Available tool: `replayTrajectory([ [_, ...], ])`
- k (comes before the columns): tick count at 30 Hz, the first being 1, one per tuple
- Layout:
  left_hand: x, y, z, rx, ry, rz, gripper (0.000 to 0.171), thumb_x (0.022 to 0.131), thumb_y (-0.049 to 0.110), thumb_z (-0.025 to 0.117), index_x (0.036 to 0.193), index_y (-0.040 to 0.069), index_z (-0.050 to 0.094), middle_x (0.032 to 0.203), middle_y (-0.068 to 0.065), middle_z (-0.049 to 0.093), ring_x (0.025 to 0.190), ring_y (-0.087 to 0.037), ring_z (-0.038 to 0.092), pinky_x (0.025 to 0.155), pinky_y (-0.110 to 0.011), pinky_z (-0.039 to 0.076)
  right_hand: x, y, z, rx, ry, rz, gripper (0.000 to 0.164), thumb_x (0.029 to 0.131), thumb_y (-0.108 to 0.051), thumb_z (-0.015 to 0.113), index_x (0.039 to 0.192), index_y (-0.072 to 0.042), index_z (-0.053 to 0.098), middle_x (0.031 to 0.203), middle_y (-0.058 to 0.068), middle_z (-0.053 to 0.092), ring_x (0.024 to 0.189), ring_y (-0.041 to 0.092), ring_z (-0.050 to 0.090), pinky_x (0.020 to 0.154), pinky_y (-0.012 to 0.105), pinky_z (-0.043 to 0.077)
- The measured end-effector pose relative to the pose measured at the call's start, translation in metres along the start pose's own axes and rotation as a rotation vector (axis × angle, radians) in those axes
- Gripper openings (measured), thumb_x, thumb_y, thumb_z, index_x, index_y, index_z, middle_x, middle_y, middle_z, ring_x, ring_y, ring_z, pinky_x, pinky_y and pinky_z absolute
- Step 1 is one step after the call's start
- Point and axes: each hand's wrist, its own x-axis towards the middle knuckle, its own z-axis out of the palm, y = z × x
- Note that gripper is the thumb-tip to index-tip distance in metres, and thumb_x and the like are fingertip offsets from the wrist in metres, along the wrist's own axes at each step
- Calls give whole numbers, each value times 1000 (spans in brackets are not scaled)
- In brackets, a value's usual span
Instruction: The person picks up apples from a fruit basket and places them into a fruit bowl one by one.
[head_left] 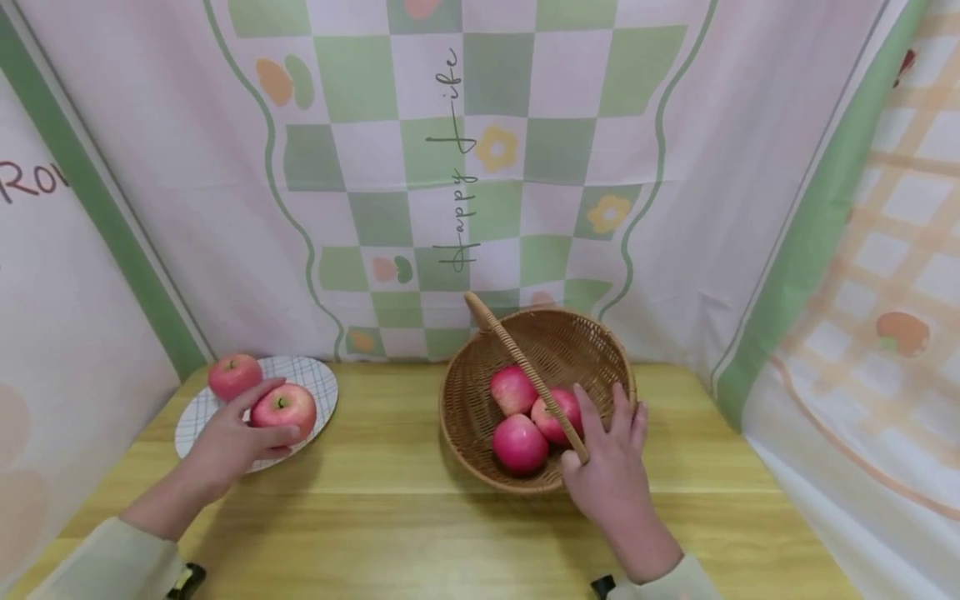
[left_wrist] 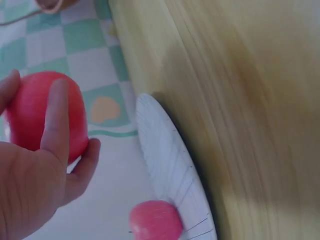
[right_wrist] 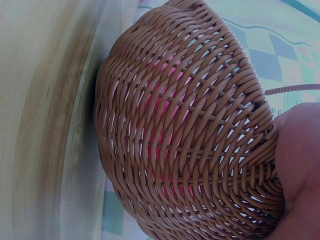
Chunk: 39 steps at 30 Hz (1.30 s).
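My left hand (head_left: 234,442) holds a red apple (head_left: 283,410) between thumb and fingers. In the left wrist view this apple (left_wrist: 37,112) is raised off the white checked plate (left_wrist: 167,150). Another apple (head_left: 235,377) sits on the plate's far left side. To the right is a brown wicker basket (head_left: 465,408) with an arched handle (head_left: 517,358). Inside it lie three red apples (head_left: 520,444) close together. My right hand (head_left: 611,467) rests on the basket's near right rim by the handle's base, fingers spread straight over the inside. The right wrist view shows the palm (right_wrist: 300,155) against the woven rim.
The plate (head_left: 198,425) stands at the left of the wooden table (head_left: 390,517). Behind the table hangs a green-and-white checked cloth (head_left: 427,167). More printed cloth (head_left: 885,333) hangs along the right, and white cloth (head_left: 67,333) along the left.
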Motion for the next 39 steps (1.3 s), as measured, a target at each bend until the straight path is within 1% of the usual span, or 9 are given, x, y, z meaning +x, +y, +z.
replayTrajectory([
  [4, 21, -9, -2, 29, 44, -50, 92, 87, 7, 77, 159, 5, 19, 149, -32, 29, 107, -33, 62, 81, -40, 57, 0, 1, -1, 3, 1, -5, 92, 69, 1, 68, 153, -15, 34, 155, 36, 8, 136, 65, 0, 83, 76, 41],
  [8, 46, -15, 0, 39, 104, -127, 94, 88, 7, 75, 161, 12, 15, 157, -29, 19, 128, -42, 44, 84, -40, 56, 0, 3, -1, 0, 0, -6, 92, 69, 1, 68, 153, -15, 35, 154, 36, 8, 136, 64, 0, 84, 76, 41],
  [10, 58, -18, 1, 76, 132, -152, 95, 88, 8, 75, 161, 14, 15, 159, -28, 17, 133, -42, 35, 89, -43, 54, 0, 3, -1, -1, -5, -1, 92, 69, 0, 68, 154, -15, 34, 154, 36, 8, 136, 64, -1, 84, 76, 40],
  [15, 78, -20, 3, 175, 164, -170, 97, 86, 12, 77, 161, 14, 16, 157, -27, 22, 135, -38, 31, 100, -47, 46, -2, 4, -1, 0, -14, 6, 92, 70, 0, 68, 154, -16, 34, 154, 35, 10, 137, 63, -1, 86, 77, 38],
  [21, 92, -25, 9, 236, 177, -136, 95, 86, 13, 75, 160, 8, 15, 155, -28, 27, 134, -37, 33, 100, -44, 46, -3, 3, -1, 9, -10, 5, 92, 69, 0, 67, 154, -16, 35, 153, 36, 12, 136, 64, 0, 86, 77, 38],
  [25, 98, -30, 11, 286, 189, -115, 93, 88, 17, 73, 159, 5, 14, 155, -29, 27, 139, -40, 28, 114, -49, 27, -3, 2, -1, 13, -5, 3, 92, 68, 1, 66, 154, -16, 35, 154, 35, 13, 136, 65, 0, 84, 77, 39],
  [28, 102, -32, 11, 316, 193, -128, 92, 89, 19, 70, 159, 4, 13, 156, -30, 23, 142, -44, 23, 116, -51, 20, -3, 2, -1, 14, 3, -3, 92, 68, 1, 66, 153, -16, 35, 153, 34, 14, 135, 65, 1, 84, 77, 40],
  [33, 109, -35, 8, 398, 157, -160, 90, 93, 24, 64, 159, 3, 6, 156, -33, 17, 143, -47, 17, 116, -54, 17, -4, 2, 0, 10, 9, -10, 91, 68, 0, 66, 153, -16, 36, 153, 34, 16, 136, 64, 1, 86, 77, 39],
  [39, 114, -38, 7, 528, 173, -88, 86, 93, 19, 62, 154, -10, 7, 151, -39, 20, 140, -52, 19, 115, -55, 17, -3, 2, 1, 6, 32, -37, 91, 67, 0, 67, 152, -13, 38, 152, 34, 19, 136, 63, 3, 92, 77, 34],
])
